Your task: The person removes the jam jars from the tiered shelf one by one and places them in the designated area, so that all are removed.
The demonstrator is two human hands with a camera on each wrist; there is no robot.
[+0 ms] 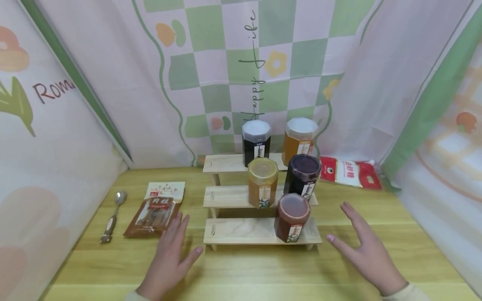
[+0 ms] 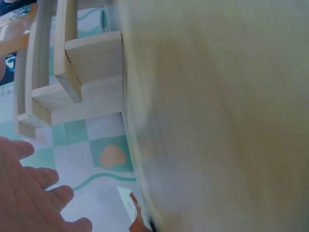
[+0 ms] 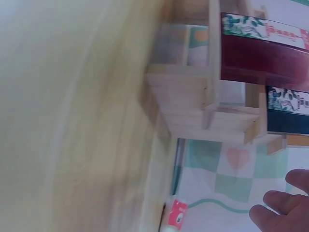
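Note:
Several jars stand on a three-step wooden rack [image 1: 229,232] in the head view. On the lowest step is a red-brown jar [image 1: 293,219]. The middle step bears a yellow jar [image 1: 262,184] and a dark purple jar [image 1: 303,175]; on the top step are a black jar [image 1: 256,144] and an amber jar [image 1: 299,140]. My left hand [image 1: 169,255] is held with fingers extended left of the rack, near a brown packet of bark-like pieces [image 1: 154,213]. To the rack's right, my right hand [image 1: 365,251] also has its fingers extended and holds nothing.
At the left lies a metal spoon [image 1: 113,217] with a decorated handle. A red and white packet [image 1: 352,172] lies behind the rack's right side. Patterned cloth [image 1: 211,62] hangs behind and on both sides of the wooden table [image 1: 260,276].

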